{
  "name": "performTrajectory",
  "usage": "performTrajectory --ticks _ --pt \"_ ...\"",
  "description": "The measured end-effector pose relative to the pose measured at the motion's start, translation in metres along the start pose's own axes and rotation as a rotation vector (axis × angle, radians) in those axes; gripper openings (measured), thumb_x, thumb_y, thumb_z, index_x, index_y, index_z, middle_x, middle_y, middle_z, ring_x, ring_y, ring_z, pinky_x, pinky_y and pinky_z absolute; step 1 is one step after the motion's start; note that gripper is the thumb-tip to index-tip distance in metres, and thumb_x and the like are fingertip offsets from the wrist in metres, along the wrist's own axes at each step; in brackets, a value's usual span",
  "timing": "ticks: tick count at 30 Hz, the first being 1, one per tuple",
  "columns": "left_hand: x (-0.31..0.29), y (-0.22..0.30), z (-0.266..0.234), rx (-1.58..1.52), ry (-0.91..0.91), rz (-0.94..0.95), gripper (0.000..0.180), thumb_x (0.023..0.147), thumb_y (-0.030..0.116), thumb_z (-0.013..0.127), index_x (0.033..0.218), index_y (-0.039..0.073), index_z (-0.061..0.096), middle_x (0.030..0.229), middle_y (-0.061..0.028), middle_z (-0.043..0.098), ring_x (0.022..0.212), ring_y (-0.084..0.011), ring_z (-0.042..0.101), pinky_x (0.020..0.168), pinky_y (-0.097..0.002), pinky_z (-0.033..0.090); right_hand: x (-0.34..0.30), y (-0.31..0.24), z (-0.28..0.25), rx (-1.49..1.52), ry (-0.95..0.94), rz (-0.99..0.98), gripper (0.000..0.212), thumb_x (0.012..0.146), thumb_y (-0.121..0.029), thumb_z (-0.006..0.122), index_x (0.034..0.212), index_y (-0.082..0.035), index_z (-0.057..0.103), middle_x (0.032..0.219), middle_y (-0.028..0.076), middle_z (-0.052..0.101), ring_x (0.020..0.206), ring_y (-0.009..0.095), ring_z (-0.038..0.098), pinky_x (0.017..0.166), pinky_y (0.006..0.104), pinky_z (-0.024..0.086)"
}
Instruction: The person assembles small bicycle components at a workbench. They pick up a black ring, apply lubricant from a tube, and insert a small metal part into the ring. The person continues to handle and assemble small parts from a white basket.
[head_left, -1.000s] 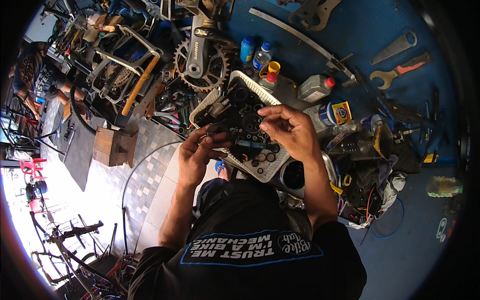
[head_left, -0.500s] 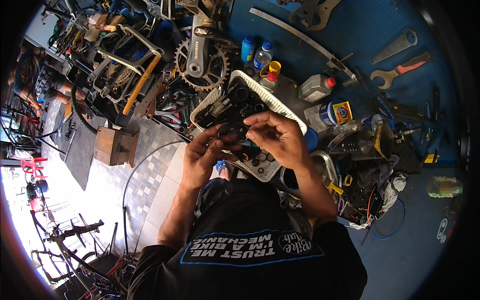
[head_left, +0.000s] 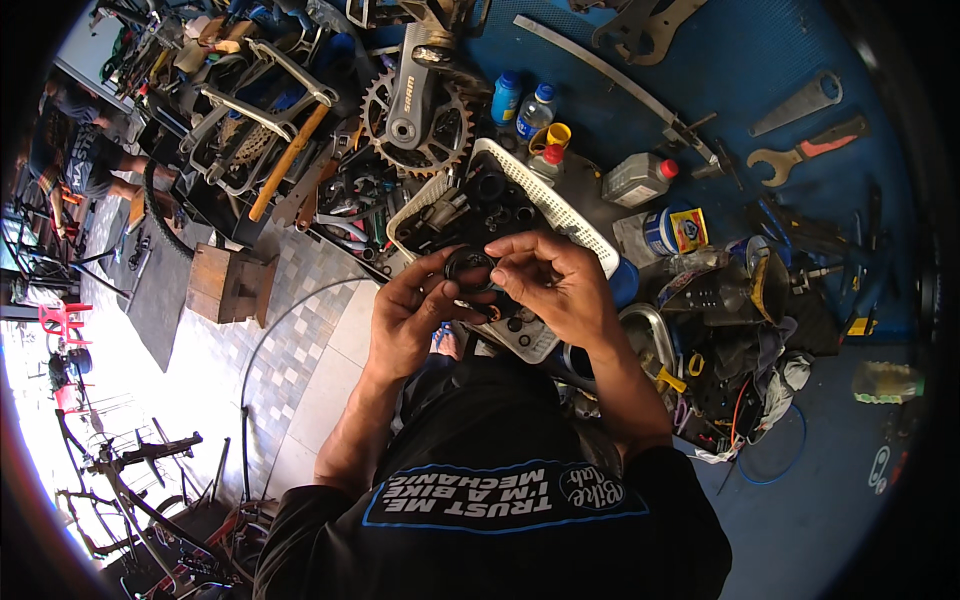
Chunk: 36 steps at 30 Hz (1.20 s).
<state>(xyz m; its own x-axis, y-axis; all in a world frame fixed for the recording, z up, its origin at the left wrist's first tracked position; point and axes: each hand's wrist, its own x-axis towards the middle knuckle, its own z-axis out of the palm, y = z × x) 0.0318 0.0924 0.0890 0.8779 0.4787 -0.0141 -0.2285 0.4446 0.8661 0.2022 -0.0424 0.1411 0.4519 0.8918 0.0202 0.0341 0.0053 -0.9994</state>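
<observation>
Over a white plastic basket (head_left: 568, 222) I hold a small round black ring-shaped part (head_left: 468, 268) between both hands. My left hand (head_left: 410, 315) grips its left side, thumb and fingers closed about it. The fingertips of my right hand (head_left: 562, 288) pinch its right edge. Whether it is one ring or several stacked together, I cannot tell. Below my hands, dark bicycle parts (head_left: 440, 212) and small rings fill the basket, partly hidden by my fingers.
A crank with chainring (head_left: 408, 130) stands beyond the basket. Bottles (head_left: 538, 110) and a grey container with red cap (head_left: 640, 180) stand behind it to the right. Wrenches (head_left: 805, 150) hang on the blue wall. A wooden stool (head_left: 228, 285) is left; another person (head_left: 95, 160) sits farther off.
The black ring has turned and come closer to my right fingertips. My hands stay nearly in place, while the surroundings shift slightly in view.
</observation>
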Motion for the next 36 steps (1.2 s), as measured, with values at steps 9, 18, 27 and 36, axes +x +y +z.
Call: performTrajectory --ticks 9,18,27,36 --pt "0.0 -0.001 -0.003 0.001 0.013 0.009 0.044 0.107 0.01 0.055 0.147 -0.006 0.046 0.126 -0.0288 0.069 0.11 -0.0388 0.073 0.083 -0.044 0.065 0.0 0.003 -0.003 -0.089 0.064 -0.011 0.027 0.095 -0.001 0.074 0.122 -0.002 0.071 0.094 -0.004 0.068 0.075 -0.001 0.055 0.065 0.0169 0.044" --pt "-0.012 -0.002 -0.051 -0.017 0.22 0.068 0.039 0.107 0.01 0.057 0.142 -0.005 0.051 0.125 -0.0272 0.069 0.108 -0.0378 0.074 0.084 -0.0459 0.065 0.008 0.056 -0.103 -0.502 0.348 -0.01 0.02 0.098 -0.004 0.065 0.116 -0.005 0.074 0.091 0.003 0.071 0.079 0.008 0.061 0.07 0.0257 0.049" --pt "-0.015 -0.007 -0.062 0.021 0.28 0.071 0.036 0.107 0.011 0.058 0.139 -0.006 0.054 0.123 -0.0256 0.071 0.106 -0.036 0.075 0.082 -0.0419 0.065 0.025 0.15 -0.077 -0.914 -0.132 0.118 0.019 0.095 -0.009 0.067 0.111 -0.006 0.076 0.106 0.012 0.074 0.1 0.031 0.071 0.088 0.0413 0.056" --pt "-0.012 -0.017 -0.043 -0.042 0.252 -0.013 0.038 0.106 0.012 0.057 0.14 -0.006 0.054 0.122 -0.024 0.072 0.105 -0.0343 0.075 0.079 -0.0401 0.066 0.054 0.168 -0.03 -1.115 -0.298 0.05 0.025 0.093 -0.014 0.07 0.118 -0.011 0.074 0.115 0.01 0.062 0.093 0.032 0.072 0.082 0.0453 0.059"
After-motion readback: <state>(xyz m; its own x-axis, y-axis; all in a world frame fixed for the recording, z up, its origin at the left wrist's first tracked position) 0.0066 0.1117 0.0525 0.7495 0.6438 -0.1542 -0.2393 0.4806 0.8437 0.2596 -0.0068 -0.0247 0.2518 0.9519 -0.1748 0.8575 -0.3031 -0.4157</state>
